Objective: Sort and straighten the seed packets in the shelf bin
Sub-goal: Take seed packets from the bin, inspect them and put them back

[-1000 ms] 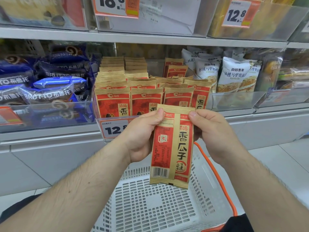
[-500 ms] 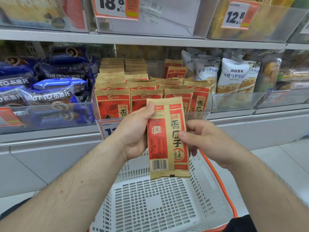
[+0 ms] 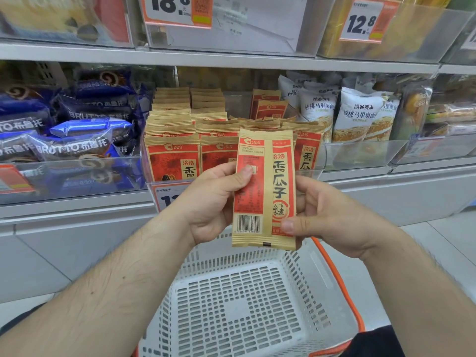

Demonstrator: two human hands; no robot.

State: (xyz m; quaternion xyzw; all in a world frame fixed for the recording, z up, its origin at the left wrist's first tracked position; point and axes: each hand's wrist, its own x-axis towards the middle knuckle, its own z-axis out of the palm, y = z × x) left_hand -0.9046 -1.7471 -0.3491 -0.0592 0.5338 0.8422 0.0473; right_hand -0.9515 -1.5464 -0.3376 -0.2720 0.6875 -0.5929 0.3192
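Fingers of both hands pinch one seed packet [image 3: 264, 189] held upright at the centre of the frame, its back with the barcode facing the camera. Left hand [image 3: 213, 202] has its thumb pressed on the packet's left half about midway up, the other fingers curled out of sight behind. Right hand [image 3: 332, 215] clamps the lower right corner, thumb on the front, fingers folded behind the right edge. Behind the packet, the clear shelf bin [image 3: 320, 153] holds rows of matching red-and-tan packets [image 3: 172, 158] standing upright. Below the hands sits a white perforated basket [image 3: 239, 305] with an orange handle
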